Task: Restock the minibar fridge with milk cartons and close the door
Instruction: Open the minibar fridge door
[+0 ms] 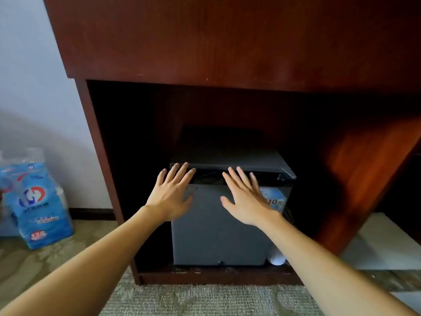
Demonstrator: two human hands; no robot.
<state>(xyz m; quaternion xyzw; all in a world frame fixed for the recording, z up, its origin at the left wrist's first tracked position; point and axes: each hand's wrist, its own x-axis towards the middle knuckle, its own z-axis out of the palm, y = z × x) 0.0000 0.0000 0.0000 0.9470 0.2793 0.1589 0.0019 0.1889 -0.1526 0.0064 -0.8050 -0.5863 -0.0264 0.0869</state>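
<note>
A small grey minibar fridge (216, 238) stands in the dark recess of a red-brown wooden cabinet (227, 42), with its door shut. My left hand (172, 196) is spread flat, fingers straight, over the door's upper left corner. Over the upper right part of the door my right hand (246, 199) is spread the same way, partly covering a pale blue sticker (276, 200). Whether the palms touch the door I cannot tell. No milk carton is in view.
A blue plastic multipack (36, 201) stands on the carpet by the white wall at left. A small white round object (276, 258) lies by the fridge's lower right corner. A pale flat board (385, 242) lies at right. Patterned carpet (205, 299) covers the floor.
</note>
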